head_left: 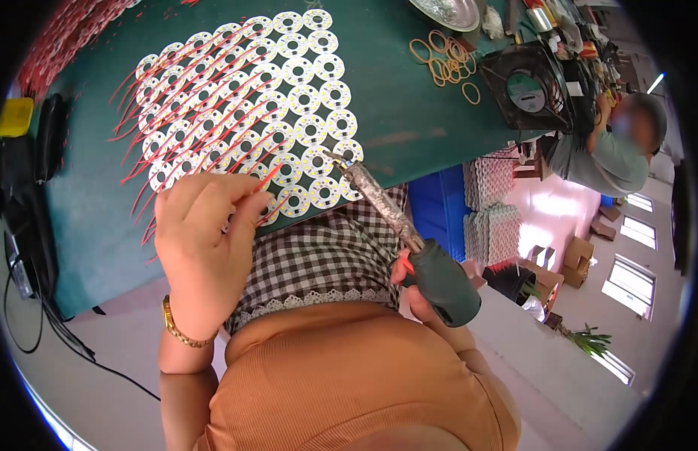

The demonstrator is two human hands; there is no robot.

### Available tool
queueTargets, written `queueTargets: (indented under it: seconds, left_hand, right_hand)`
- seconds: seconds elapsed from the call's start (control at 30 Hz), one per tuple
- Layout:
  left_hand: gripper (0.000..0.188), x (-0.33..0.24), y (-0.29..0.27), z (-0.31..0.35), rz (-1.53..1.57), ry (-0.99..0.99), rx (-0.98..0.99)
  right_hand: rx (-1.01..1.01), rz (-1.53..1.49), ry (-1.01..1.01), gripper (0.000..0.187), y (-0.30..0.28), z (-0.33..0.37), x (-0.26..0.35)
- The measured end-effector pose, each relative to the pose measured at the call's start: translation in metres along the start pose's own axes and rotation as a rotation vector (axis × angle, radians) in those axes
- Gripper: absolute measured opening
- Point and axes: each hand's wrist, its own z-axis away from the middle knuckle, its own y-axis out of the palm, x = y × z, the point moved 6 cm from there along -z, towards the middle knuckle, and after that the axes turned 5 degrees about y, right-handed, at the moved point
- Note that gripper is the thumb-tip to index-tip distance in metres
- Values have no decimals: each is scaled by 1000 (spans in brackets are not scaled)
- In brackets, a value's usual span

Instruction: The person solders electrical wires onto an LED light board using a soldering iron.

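My left hand [202, 237], with a gold watch on the wrist, is closed in a pinch on a short red wire [271, 176] over the near rows of a sheet of round white LED boards [310, 130]. My right hand [420, 304] is wrapped round the dark handle of a soldering iron [380, 201]. Its foil-like wrapped barrel points up and left, and the tip is over the boards at the sheet's right side. Several red wires [206, 109] run slantwise across the left and middle boards. The right-hand columns show no wires.
On the green table [394, 98] lie tan rubber bands [446, 60], a metal dish [450, 11] and a black fan [525, 90]. Black tools and cables [25, 195] line the left edge. Red wire bundles [63, 45] lie far left. Another person [612, 146] sits at right.
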Motion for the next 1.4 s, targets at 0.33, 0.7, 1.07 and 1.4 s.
queueTargets:
  seconds: [0.33, 0.7, 1.07, 1.4]
  left_hand:
    - [10, -2, 26, 8, -34, -30, 142]
    - [9, -1, 32, 9, -89, -32, 124]
    - [9, -3, 36, 6, -156, -7, 149]
    - [10, -4, 37, 8, -168, -12, 135]
  right_hand:
    - [39, 185, 693, 8, 5, -7, 6]
    - [-87, -160, 730, 34, 9, 7, -4]
    - [-117, 562, -75, 28, 8, -7, 29]
    - [-65, 321, 448, 28, 4, -7, -2]
